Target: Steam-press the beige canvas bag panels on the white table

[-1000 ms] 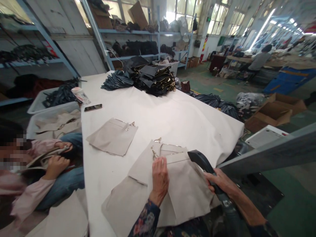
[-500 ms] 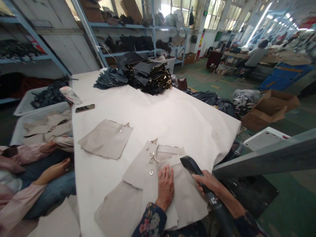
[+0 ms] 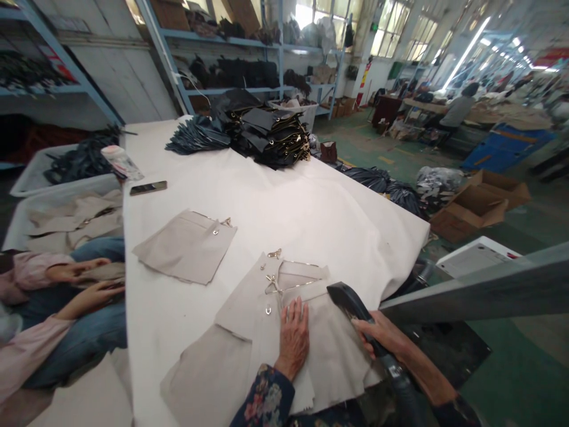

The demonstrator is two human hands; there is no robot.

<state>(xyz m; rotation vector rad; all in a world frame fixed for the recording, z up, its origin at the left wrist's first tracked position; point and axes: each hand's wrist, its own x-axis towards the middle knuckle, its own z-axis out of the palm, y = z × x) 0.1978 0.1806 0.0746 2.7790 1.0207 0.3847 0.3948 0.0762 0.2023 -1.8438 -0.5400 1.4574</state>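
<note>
My left hand (image 3: 294,339) lies flat on a beige fabric piece (image 3: 333,350), its fingers stretched just below a zipper opening (image 3: 302,274). Wrapped round the handle of a black hose nozzle (image 3: 355,305) is my right hand (image 3: 377,332). The nozzle's head rests at the upper right of that piece. Under and beside it, more beige pieces (image 3: 213,367) overlap, with metal clasps and a small ring near the zipper. A separate beige piece (image 3: 186,246) with a zipper and ring lies farther left on the white table (image 3: 311,207).
Black pieces (image 3: 267,133) are stacked at the table's far end. A phone (image 3: 148,187) and a patterned bottle (image 3: 121,162) lie by the left edge. Another person's hands (image 3: 91,290) hold fabric at the left, near white bins (image 3: 18,219). A metal beam (image 3: 480,287) stands at right.
The nozzle and my right hand have shifted slightly right and down relative to the fabric. The other person's hands have come together on a fabric piece. The whole view has moved slightly.
</note>
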